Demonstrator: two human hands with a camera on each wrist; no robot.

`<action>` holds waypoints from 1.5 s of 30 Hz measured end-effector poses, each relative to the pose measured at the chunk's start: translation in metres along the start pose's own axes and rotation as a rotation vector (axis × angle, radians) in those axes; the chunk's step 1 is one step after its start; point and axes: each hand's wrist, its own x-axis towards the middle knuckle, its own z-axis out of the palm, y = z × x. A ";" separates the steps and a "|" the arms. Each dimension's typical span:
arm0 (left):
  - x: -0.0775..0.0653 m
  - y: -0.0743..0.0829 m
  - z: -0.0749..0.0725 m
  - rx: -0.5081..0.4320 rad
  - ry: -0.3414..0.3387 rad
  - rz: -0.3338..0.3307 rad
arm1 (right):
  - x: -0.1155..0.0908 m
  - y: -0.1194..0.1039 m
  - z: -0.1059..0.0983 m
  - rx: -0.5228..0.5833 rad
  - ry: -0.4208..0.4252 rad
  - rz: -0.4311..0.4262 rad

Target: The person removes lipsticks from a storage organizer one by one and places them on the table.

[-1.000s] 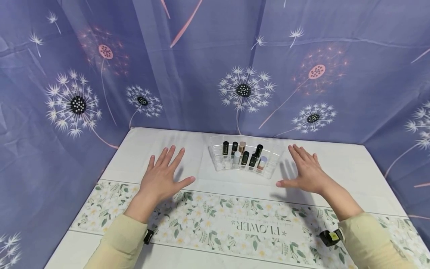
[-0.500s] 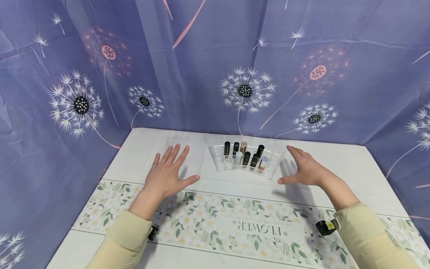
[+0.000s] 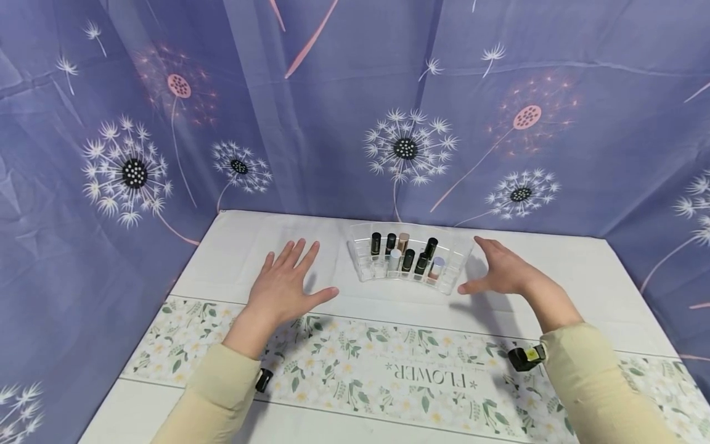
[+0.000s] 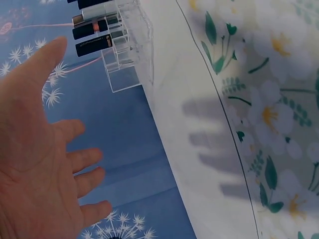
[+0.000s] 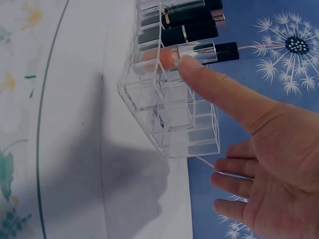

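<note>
A clear, curved lipstick organizer (image 3: 363, 269) stands at the back of the table. Its compartments hold several upright lipsticks: black ones (image 3: 408, 260), a rose-gold one (image 3: 403, 241), a silver one (image 3: 394, 259) and a peach one with a shiny lavender-silver cap (image 3: 437, 267). My right hand (image 3: 503, 271) hovers at the organizer's right end, thumb and fingers spread apart around that corner. It grips nothing. To the left, my left hand (image 3: 285, 290) hangs above the white cloth with fingers spread, holding nothing. Vacant compartments (image 5: 184, 114) show at the organizer's right end in the right wrist view.
A white tablecloth (image 3: 310, 413) with a flower-printed band (image 3: 355, 364) covers the table. Blue dandelion-print curtains (image 3: 322, 154) rise close behind the organizer and along both sides. Black wrist devices (image 3: 524, 357) sit below both sleeves.
My left hand has drifted slightly to the right, toward the organizer. My right hand has turned and drawn a little nearer to the organizer's right end. The lipsticks stay in place.
</note>
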 end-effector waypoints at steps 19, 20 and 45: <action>0.004 0.008 0.001 -0.026 -0.027 -0.009 | 0.015 -0.005 0.014 0.041 0.022 0.044; 0.004 0.009 0.001 -0.026 -0.028 -0.010 | 0.016 -0.006 0.015 0.045 0.023 0.045; 0.003 0.012 0.003 -0.038 -0.037 -0.026 | 0.027 -0.016 0.025 0.050 0.043 0.093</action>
